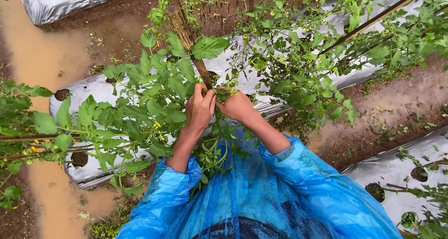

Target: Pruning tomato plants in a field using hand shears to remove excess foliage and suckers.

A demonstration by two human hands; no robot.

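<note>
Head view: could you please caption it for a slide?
Both hands, left and right, work at a wooden stake among leafy plants.

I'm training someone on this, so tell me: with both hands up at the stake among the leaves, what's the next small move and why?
Probably draw the stem snug against the stake. The left hand and right hand meet at its lower part with fingers pinched together, and leafy stems sprawl sideways. Whether they hold a tie is hidden.

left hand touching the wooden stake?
Touching. In the head view, the left hand has its fingertips pressed against the lower end of the wooden stake, with no gap visible; the right hand meets it there among the leaves.
</note>
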